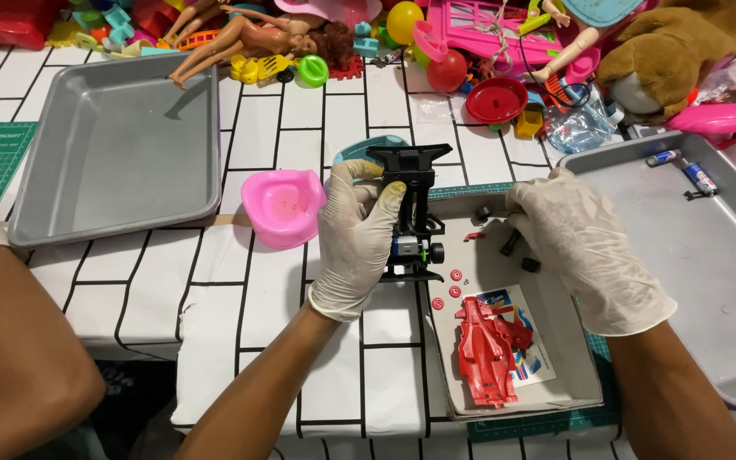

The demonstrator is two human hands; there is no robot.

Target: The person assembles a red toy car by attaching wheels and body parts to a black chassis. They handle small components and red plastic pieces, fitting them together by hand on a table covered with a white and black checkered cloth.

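White gridded tabletop: left hand fingers clamp black chassis pointing away; right hand curled, contents unseen.

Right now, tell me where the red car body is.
In the head view, the red car body lies in the shallow grey box, lower right of centre, on a sticker sheet, below the gloved right hand.

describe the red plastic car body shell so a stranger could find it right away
Start at the shallow white cardboard box below the gloved right hand. The red plastic car body shell lies at its near end, partly on a sticker sheet. It is far larger than the small red wheel discs beside it.
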